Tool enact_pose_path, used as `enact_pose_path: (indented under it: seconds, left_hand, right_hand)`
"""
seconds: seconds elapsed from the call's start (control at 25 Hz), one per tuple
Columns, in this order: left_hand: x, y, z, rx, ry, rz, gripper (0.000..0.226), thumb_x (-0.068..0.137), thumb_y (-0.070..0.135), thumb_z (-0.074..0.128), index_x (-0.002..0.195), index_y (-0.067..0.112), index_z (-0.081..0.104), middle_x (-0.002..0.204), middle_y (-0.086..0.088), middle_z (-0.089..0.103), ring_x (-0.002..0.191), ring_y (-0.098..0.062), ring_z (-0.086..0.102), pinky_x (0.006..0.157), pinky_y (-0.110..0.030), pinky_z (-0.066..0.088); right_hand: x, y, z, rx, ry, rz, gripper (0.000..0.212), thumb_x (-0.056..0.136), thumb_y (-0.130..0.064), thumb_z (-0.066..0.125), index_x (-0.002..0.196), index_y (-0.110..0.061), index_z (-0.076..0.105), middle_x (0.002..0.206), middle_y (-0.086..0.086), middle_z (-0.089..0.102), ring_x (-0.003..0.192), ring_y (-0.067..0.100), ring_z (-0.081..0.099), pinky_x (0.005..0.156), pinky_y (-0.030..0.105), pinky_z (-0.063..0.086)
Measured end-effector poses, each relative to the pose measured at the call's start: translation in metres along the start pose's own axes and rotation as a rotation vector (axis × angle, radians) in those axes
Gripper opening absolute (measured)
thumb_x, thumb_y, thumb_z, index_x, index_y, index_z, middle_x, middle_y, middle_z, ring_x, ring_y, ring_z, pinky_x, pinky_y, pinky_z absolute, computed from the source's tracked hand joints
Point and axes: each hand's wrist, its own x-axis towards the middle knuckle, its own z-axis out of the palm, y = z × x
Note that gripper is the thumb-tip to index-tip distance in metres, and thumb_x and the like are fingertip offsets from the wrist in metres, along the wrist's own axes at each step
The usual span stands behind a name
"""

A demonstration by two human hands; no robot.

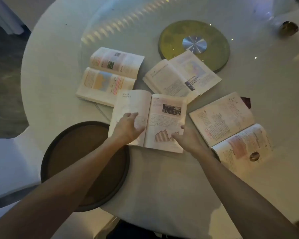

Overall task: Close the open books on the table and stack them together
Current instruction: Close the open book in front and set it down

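Several open books lie spread on a round white table (162, 187). The nearest open book (155, 107) shows a black-and-white photo and a striped chart. My left hand (128, 128) rests flat on its left page with fingers apart. My right hand (186, 137) touches the lower right page near the chart, fingers spread. Another open book (109, 75) with coloured maps lies at the far left. A third open book (179, 76) sits behind the nearest one. One more open book (231, 125) lies to the right.
A dark round tray (62, 152) sits at the table's near left, partly under my left forearm. A green disc with a silver hub (176, 37) lies at the table's middle. A small dark round object (288, 28) stands at the far right. A white chair (7, 161) stands at left.
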Motion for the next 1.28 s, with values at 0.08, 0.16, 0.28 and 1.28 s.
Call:
enact_pose_path:
  seconds: [0.08,0.16,0.28,1.28]
  left_hand:
    - [0.004,-0.016,0.000,-0.105,0.079,-0.150,0.079,0.089,0.043,0.067,0.155,0.016,0.032,0.157,-0.014,0.036,0.139,-0.033,0.042,0.111,-0.050,0.042]
    - [0.006,-0.040,0.002,-0.232,0.108,-0.318,0.081,0.087,0.040,0.071,0.153,0.012,0.034,0.152,-0.017,0.040,0.136,-0.035,0.045,0.109,-0.051,0.045]
    - [0.010,-0.067,0.007,-0.455,0.108,-0.494,0.073,0.083,0.034,0.074,0.144,0.007,0.043,0.142,-0.016,0.052,0.126,-0.033,0.056,0.102,-0.051,0.052]
    - [-0.008,-0.049,-0.013,-0.857,-0.143,0.030,0.031,0.089,0.017,0.072,0.118,0.027,0.064,0.108,0.006,0.076,0.101,-0.018,0.074,0.075,-0.025,0.060]
  right_hand:
    - [0.004,0.005,0.008,0.168,0.022,0.108,0.052,0.093,-0.021,0.071,0.141,-0.007,0.057,0.138,0.008,0.066,0.099,0.018,0.063,0.067,0.019,0.045]
    - [0.007,0.014,0.017,0.288,0.028,0.184,0.046,0.091,-0.018,0.072,0.135,-0.008,0.062,0.131,0.010,0.071,0.082,0.013,0.063,0.062,0.023,0.046]
    - [0.011,0.017,0.024,0.346,0.102,0.205,0.045,0.087,-0.016,0.074,0.131,-0.011,0.066,0.124,0.008,0.075,0.095,0.018,0.071,0.077,0.034,0.060]
    - [-0.025,-0.012,0.004,0.492,0.079,0.007,0.017,0.100,-0.020,0.066,0.111,-0.032,0.071,0.103,-0.001,0.082,0.091,0.020,0.080,0.082,0.042,0.067]
